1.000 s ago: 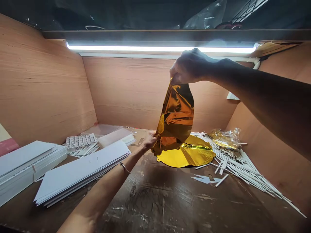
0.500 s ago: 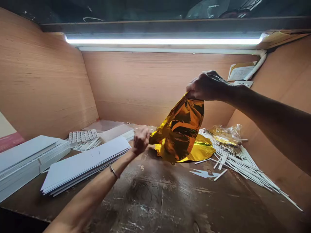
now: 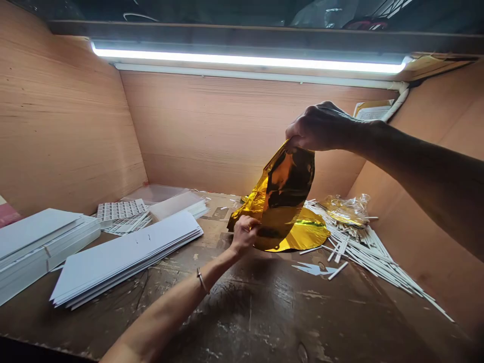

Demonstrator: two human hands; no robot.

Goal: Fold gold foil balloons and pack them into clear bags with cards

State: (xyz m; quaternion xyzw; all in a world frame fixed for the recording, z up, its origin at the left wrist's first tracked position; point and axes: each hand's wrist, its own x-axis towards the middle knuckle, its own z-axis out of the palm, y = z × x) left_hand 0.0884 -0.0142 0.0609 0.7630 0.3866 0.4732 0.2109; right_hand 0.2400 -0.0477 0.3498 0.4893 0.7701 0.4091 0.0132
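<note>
My right hand (image 3: 312, 127) is closed on the top edge of a deflated gold foil balloon (image 3: 289, 189) and holds it up above the table. The balloon hangs down, creased at its left and smooth and rounded at its right. My left hand (image 3: 245, 233), wearing a bracelet on its wrist, is closed in a pinch at the balloon's lower left part. Its fingertips are partly hidden against the foil. Under and behind the hanging piece, more gold foil (image 3: 312, 229) lies flat on the table (image 3: 249, 312).
White sticks (image 3: 381, 259) lie heaped at the right, with a clear bag of gold foil (image 3: 348, 209) on them. Stacks of white card (image 3: 128, 252) and printed sheets (image 3: 121, 212) stand at the left. Wooden walls (image 3: 212, 131) enclose the table, under a tube light (image 3: 249, 60).
My left hand has moved right along the foil, from its far left end to its lower part. My right hand stays on the top edge. The view has shifted slightly.
</note>
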